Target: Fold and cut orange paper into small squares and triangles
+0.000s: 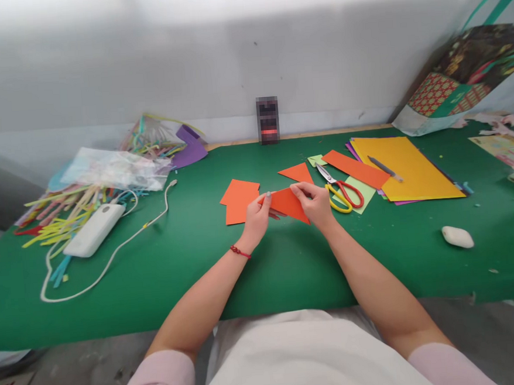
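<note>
Both hands hold one orange paper piece (289, 205) just above the green table (190, 244). My left hand (258, 213), with a red string at the wrist, pinches its left end. My right hand (314, 203) pinches its upper right edge. Under and left of the left hand lie flat orange paper pieces (236, 201). An orange triangle (297, 172) lies just beyond the hands. Scissors (341, 192) with yellow and red handles rest right beside my right hand.
A long orange strip (355, 168), a stack of yellow and coloured sheets (407, 167) and a pencil (384, 168) lie at right. A white eraser-like lump (457, 236) is nearer right. At left: a white power bank (94, 229) with cable, coloured strips, a plastic bag (112, 167). A patterned bag (456, 82) leans back right.
</note>
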